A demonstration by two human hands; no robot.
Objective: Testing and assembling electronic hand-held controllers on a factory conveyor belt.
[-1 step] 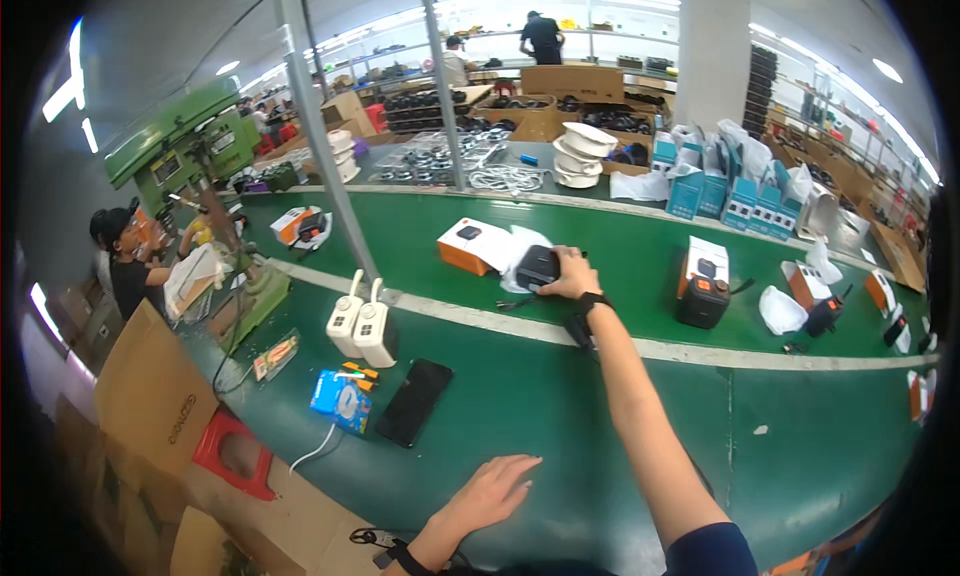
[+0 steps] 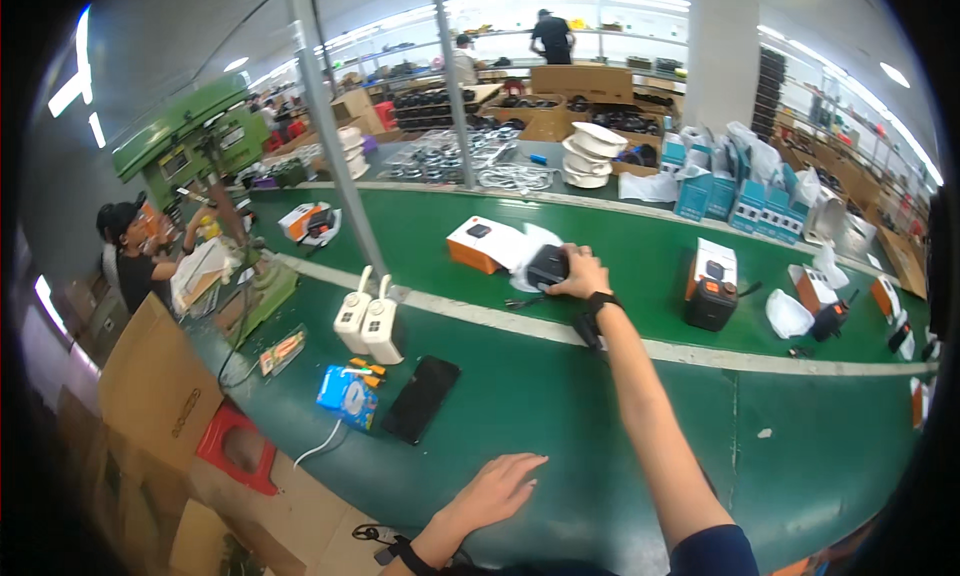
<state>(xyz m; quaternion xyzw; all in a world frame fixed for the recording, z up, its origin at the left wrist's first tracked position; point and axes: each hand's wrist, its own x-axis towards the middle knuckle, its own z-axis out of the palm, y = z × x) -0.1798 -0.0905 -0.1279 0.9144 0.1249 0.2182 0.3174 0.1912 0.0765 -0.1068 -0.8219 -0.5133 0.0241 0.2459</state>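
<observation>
On the green conveyor belt [image 2: 630,276] a small black boxy device [image 2: 545,265] lies on white wrapping. My right hand [image 2: 584,274] reaches out and grips its right side with fingers and thumb. A white-and-orange box [image 2: 487,242] lies flat beside it to the left, and a short black cable [image 2: 522,303] in front. My left hand [image 2: 496,490] rests over the near green worktop [image 2: 560,426], fingers stretched out, holding nothing. Nearest to it is a black smartphone [image 2: 421,400].
Two cream-coloured devices with looped straps [image 2: 367,326] and a blue box [image 2: 347,394] stand left of the phone. A metal post [image 2: 340,146] rises at the belt's near edge. More devices with boxes [image 2: 713,298] stand along the belt to the right. A green drill press [image 2: 190,141] is at left.
The whole view has shifted slightly, so things appear a little farther right. Both hands keep their poses, and the right one stays on the black device.
</observation>
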